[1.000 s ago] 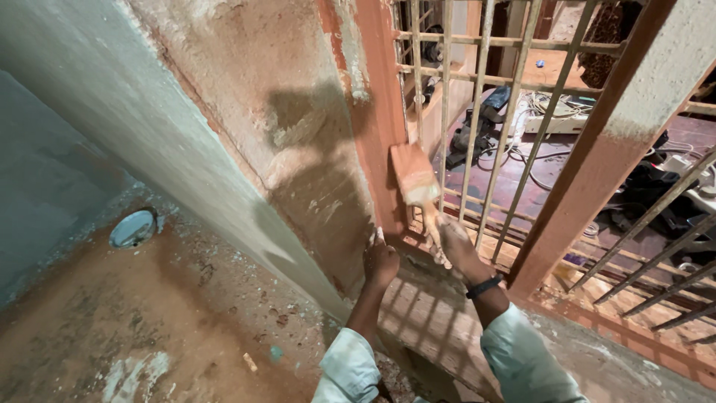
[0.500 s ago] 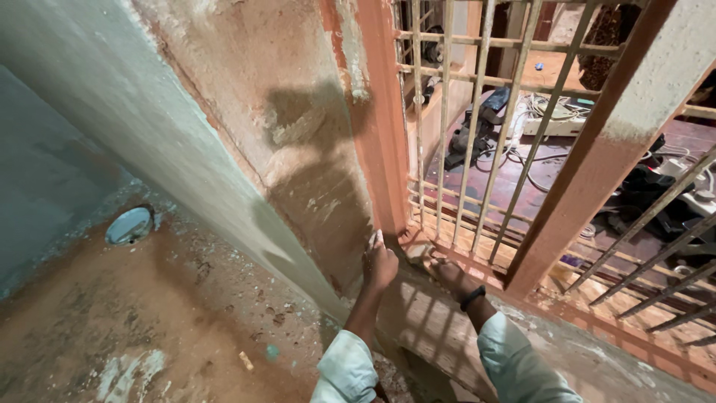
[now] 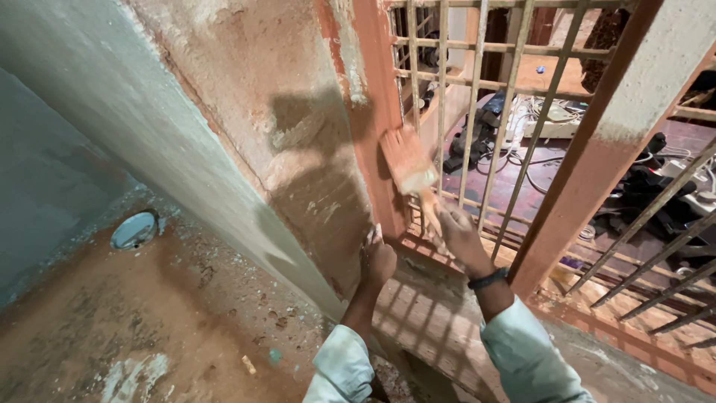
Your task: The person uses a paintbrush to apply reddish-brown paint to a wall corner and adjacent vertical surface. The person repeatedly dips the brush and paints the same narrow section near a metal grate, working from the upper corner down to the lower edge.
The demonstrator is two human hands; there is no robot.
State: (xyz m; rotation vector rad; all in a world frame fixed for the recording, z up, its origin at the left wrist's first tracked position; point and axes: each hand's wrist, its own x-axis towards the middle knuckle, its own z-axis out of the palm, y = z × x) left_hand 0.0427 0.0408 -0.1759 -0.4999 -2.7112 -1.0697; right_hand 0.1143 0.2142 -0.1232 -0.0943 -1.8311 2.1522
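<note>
Against orange window frame (image 3: 377, 112), near grille (image 3: 477, 112): right hand (image 3: 459, 235) closed around paintbrush (image 3: 409, 166) handle, bristles now raised back onto frame after dipping low. Left hand (image 3: 377, 260) fisted, braced on wall (image 3: 298, 149) base, holding nothing visible.

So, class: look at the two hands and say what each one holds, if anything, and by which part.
The right hand holds a paintbrush by the lower end of its handle. The left hand holds nothing; it rests against the wall.

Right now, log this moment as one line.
right hand: holds paintbrush on orange window frame | left hand: fist against wall base
</note>
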